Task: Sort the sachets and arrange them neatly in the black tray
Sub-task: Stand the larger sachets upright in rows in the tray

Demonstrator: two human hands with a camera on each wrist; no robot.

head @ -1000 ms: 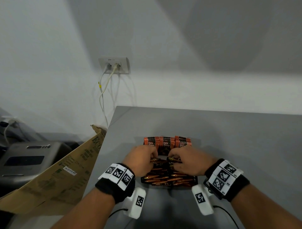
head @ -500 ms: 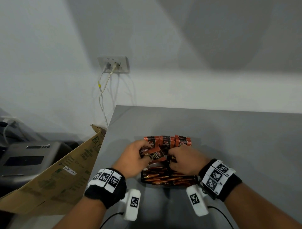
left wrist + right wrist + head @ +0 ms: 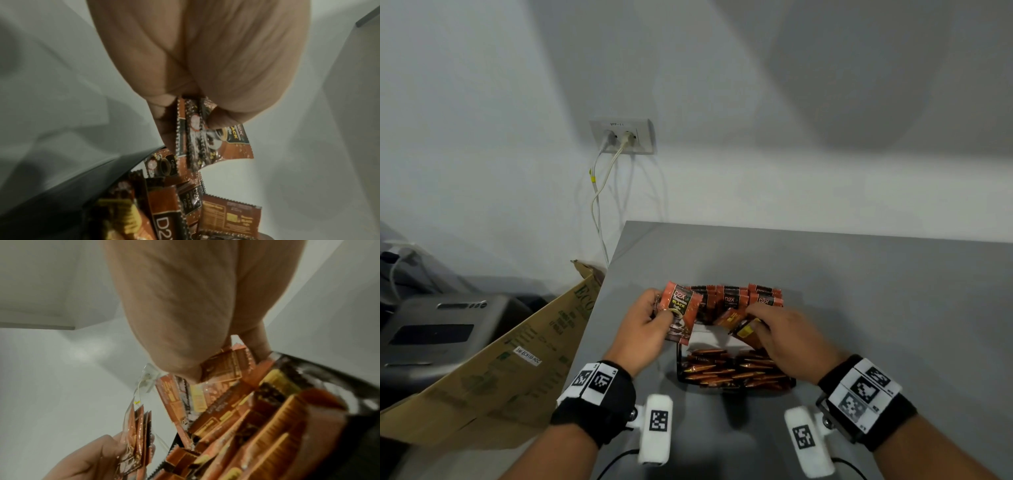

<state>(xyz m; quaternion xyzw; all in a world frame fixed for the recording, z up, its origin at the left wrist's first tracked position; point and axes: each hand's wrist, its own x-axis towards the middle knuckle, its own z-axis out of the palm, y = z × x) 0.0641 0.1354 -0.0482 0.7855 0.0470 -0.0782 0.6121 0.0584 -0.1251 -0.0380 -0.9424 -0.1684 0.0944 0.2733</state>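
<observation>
The black tray (image 3: pixel 678 356) sits on the grey table, packed with orange-brown coffee sachets: upright ones (image 3: pixel 732 299) along its far side and thin stick sachets (image 3: pixel 726 371) lying in its near part. My left hand (image 3: pixel 654 317) holds a small stack of D2X Black sachets (image 3: pixel 681 313) lifted above the tray's left edge; the left wrist view shows thumb and fingers pinching that stack (image 3: pixel 197 129). My right hand (image 3: pixel 767 325) is over the tray's middle and pinches a sachet (image 3: pixel 744 330), seen between its fingers as the pinched sachet (image 3: pixel 224 368).
A cardboard box flap (image 3: pixel 493 370) leans against the table's left edge, with a grey machine (image 3: pixel 438 329) behind it. A wall socket (image 3: pixel 623 135) with white cables hangs above the table's far left corner. Bare grey tabletop (image 3: pixel 893 301) stretches to the right of the tray.
Both hands were down in the tray's middle. My left hand has risen and moved left with a stack of sachets, and my right hand has lifted a sachet out.
</observation>
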